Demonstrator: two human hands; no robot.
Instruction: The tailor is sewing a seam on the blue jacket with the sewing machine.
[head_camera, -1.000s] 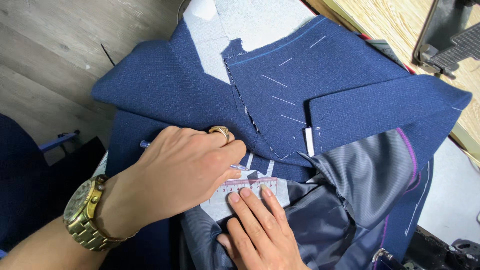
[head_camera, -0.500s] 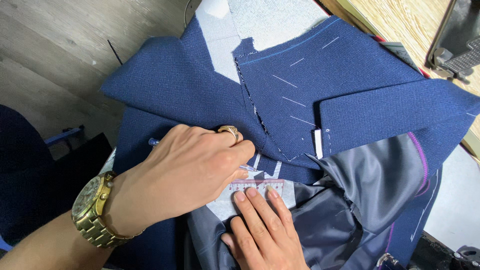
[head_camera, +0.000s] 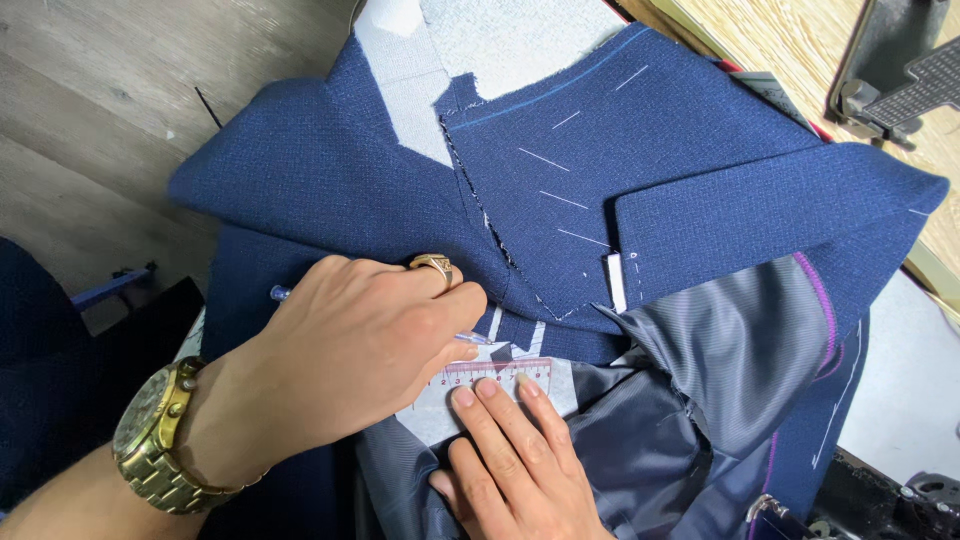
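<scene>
Pinning a clear ruler (head_camera: 490, 385) flat with the right hand (head_camera: 515, 470): 3 fingertips (head_camera: 487, 390) press down on its lower edge, fingers extended, nothing wrapped or pinched. Ruler has red scale marks along its top edge. Long axis runs roughly left-right across the view, tilted slightly up toward the right. Left end is hidden under the left hand; right end stops near the grey lining.

Left hand (head_camera: 365, 345) sits just above and overlapping the ruler's left part, fingers curled narrow around a clear pen (head_camera: 283, 294). Pen's blunt end sticks out at upper left past the knuckles. Long axis runs from upper left down to lower right, toward the ruler's top edge. A clear bit showing just right of the thumb looks like its other end; I can't tell whether it touches the cloth. Gold ring (head_camera: 432, 266) on 1 finger, gold watch (head_camera: 160, 435) on the wrist.

Both hands work on a navy jacket (head_camera: 330, 180) laid open, with white basting stitches (head_camera: 545, 160) across the upper panel. Grey interfacing (head_camera: 410, 70) shows at top. Grey lining (head_camera: 720, 350) with purple piping bunches at lower right.

Wooden floor (head_camera: 90, 120) at left. Wooden tabletop (head_camera: 790, 50) at upper right, with a black metal machine part (head_camera: 890, 70) on it.
</scene>
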